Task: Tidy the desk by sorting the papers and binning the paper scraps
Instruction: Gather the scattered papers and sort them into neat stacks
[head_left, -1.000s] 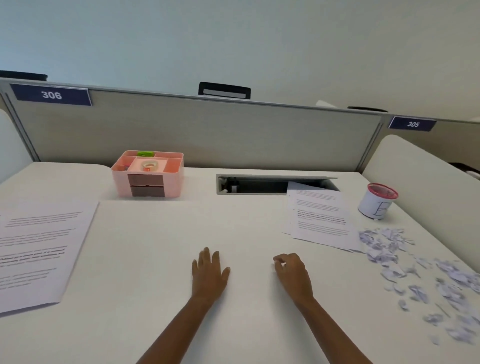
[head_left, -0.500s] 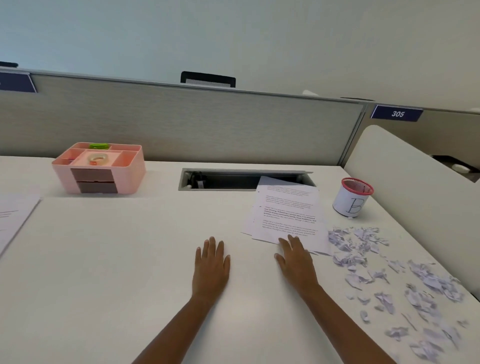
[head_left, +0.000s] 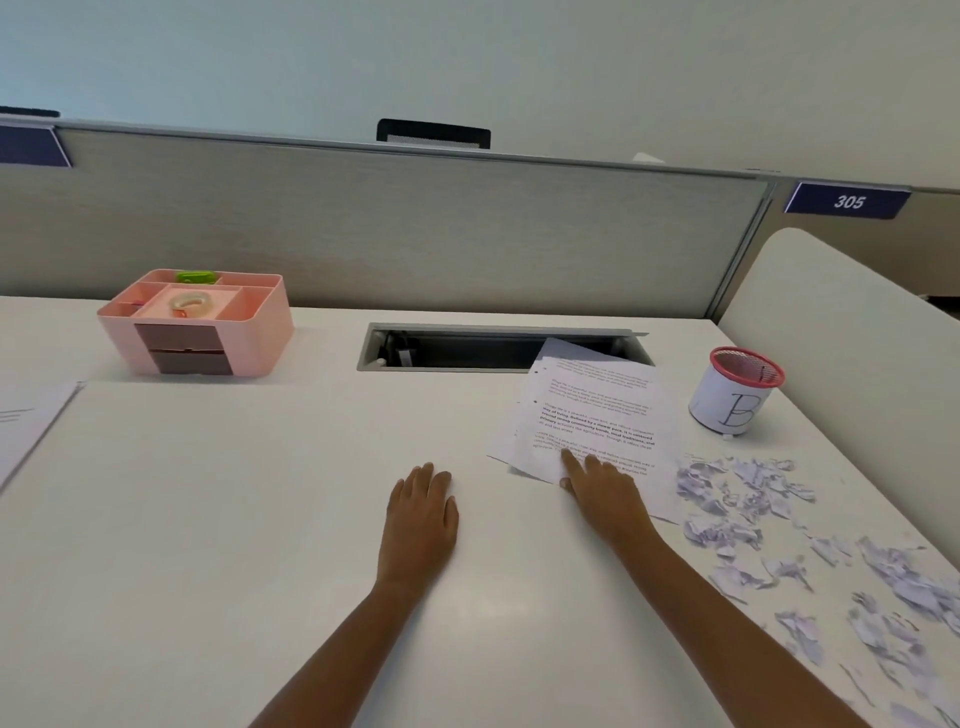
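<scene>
A small stack of printed papers (head_left: 592, 410) lies right of centre on the white desk (head_left: 208, 519), its far corner over the cable slot. My right hand (head_left: 605, 493) rests on the stack's near edge, index finger stretched onto the print. My left hand (head_left: 421, 512) lies flat on the bare desk, fingers straight, holding nothing. Several torn paper scraps (head_left: 743, 499) are strewn along the right side. A white cup with a pink mesh rim marked "B" (head_left: 735, 389) stands behind the scraps. More printed sheets (head_left: 23, 421) show at the left edge.
A pink desk organiser (head_left: 202, 325) with tape and a green item sits at the back left. An open cable slot (head_left: 467, 348) is sunk in the desk's back. A grey partition (head_left: 415, 228) closes the rear; a curved white divider (head_left: 841, 343) bounds the right.
My right hand uncurled and slid forward onto the near edge of the paper stack. My left hand stayed flat on the desk while the view swung right and then partly back.
</scene>
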